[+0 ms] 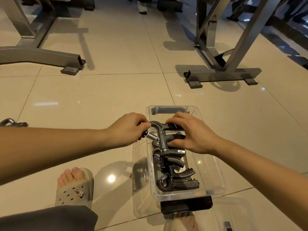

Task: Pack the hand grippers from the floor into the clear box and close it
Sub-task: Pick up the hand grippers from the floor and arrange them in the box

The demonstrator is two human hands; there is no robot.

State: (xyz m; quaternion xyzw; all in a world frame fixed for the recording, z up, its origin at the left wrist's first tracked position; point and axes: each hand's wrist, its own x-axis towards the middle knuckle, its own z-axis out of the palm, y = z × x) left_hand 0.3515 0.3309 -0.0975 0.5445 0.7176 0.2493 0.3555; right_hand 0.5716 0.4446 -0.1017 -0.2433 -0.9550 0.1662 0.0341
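Grey trouser leg [50, 219] filled the bottom left corner, with one foot in a holey slipper [75, 187] just past it. Near the slipper sat the clear box [216, 177] on the tile floor [116, 90], its top open and its clear lid [233, 214] lying by the near end. Both hands held one hand gripper [162, 135] over the far half of the box, inside its rim. The left hand [128, 129] pinched the end by the shiny spring. The right hand [190, 132] had fingers curled over the top handle and its thumb under the lower one. At least three more hand grippers [180, 185] lay piled in the box. One shiny thing [13, 123] lay at the left edge, partly cut off. Past the box, a wide stretch of floor ran up to two grey metal frames [221, 75].
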